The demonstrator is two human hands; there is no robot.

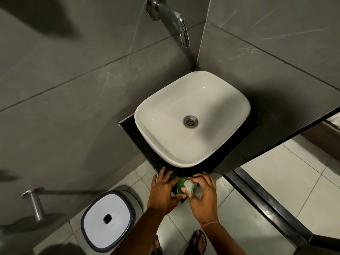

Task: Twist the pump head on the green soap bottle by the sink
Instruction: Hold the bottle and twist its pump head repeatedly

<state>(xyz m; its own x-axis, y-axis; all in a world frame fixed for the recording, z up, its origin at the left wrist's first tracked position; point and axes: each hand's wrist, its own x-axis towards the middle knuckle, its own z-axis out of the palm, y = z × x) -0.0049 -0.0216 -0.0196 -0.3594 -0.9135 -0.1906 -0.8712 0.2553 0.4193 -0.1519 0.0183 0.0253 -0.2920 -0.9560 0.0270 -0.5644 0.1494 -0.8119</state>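
Nearest, a white-lidded bin stands on the floor. At the dark table's near corner, the left hand wraps the green bottle, and the right hand pinches its white pump. Beyond sits the white sink, empty, under a wall tap.

Black counter carrying a sink and a soap bottle, pale tiled floor lying below.

The white basin is sitting on the dark counter in the corner and taking up most of it, leaving only narrow strips showing. The green soap bottle is standing at the counter's near corner, just in front of the basin. A bin with a white lid is standing on the floor to the left, and two sandalled feet are resting on the tiles.
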